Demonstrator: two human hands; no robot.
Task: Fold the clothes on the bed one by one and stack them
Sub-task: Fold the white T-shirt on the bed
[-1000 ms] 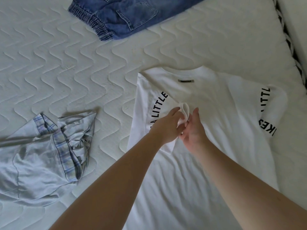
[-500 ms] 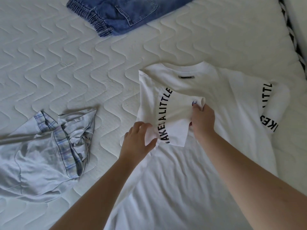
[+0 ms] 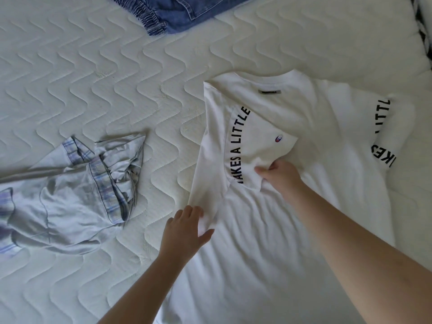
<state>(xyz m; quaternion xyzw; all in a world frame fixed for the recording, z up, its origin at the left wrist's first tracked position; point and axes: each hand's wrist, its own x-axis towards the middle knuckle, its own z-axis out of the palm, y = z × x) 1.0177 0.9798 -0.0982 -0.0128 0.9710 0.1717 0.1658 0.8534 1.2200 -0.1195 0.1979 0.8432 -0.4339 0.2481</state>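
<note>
White T-shirt [image 3: 292,206] lying back-up on the quilted mattress [image 3: 93,78], its left side turned in over the back. Over the past second the two hands, which met at the sleeve tip above the shirt's centre, have separated. The sleeve, bunched a second ago, now lies spread flat across the shirt with its lettering and small logo showing. The right hand [image 3: 280,176] pinches a tuck of cloth at the sleeve's lower edge; the left hand [image 3: 184,230] has dropped to the shirt's left folded edge, thumb over the fabric and fingers apparently under it. By appearance, the first side fold is being squared off, and the shirt's right side, with its own lettered sleeve, remains unfolded.

Left of the shirt lies a crumpled pale blue garment [image 3: 70,195] with plaid trim; beyond the shirt's collar, a denim garment [image 3: 182,12]. Both appear unfolded, and no stack shows.

The hem of the shirt runs below the frame; the denim piece is cropped at the top; the left fingertips are hidden by cloth.
</note>
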